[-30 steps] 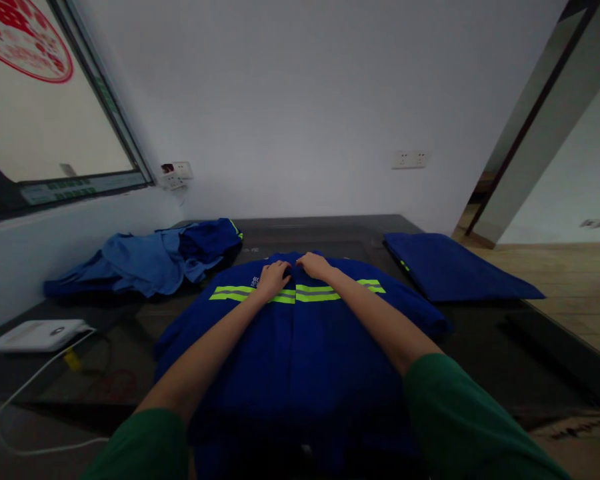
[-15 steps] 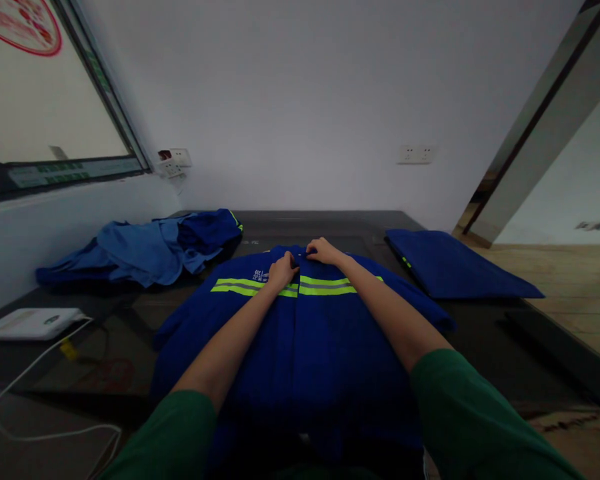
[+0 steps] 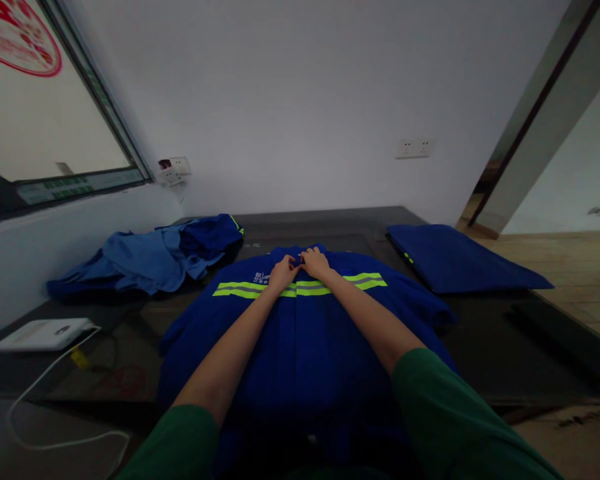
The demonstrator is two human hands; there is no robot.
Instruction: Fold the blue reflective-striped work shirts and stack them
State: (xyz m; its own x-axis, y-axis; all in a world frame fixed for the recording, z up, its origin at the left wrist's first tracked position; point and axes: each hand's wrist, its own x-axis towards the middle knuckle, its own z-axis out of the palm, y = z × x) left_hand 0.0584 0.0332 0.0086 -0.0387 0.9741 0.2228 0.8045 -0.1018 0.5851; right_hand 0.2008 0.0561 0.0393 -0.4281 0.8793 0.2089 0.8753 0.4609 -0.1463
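A dark blue work jacket (image 3: 320, 333) with yellow-green and grey reflective bands lies spread in front of me, its collar towards the wall. At the upper front opening, just below the collar, my left hand (image 3: 283, 272) pinches the fabric edge beside a white printed logo. Close against it, my right hand (image 3: 314, 261) has its fingers bent down onto the other front edge. Both sets of fingertips nearly meet at the middle line. What exactly lies between them is too small to make out.
The jacket lies on a dark table (image 3: 330, 223). To the left is a heap of blue clothing (image 3: 150, 257), with a white device (image 3: 45, 333) and its cable (image 3: 45, 393) nearer. A folded blue garment (image 3: 460, 257) lies at the right, and a dark flat object (image 3: 565, 340) near the right edge.
My right hand has moved left and slightly down, closing up to my left hand at the jacket's front opening. The left hand stays about where it was. The camera view has tilted slightly.
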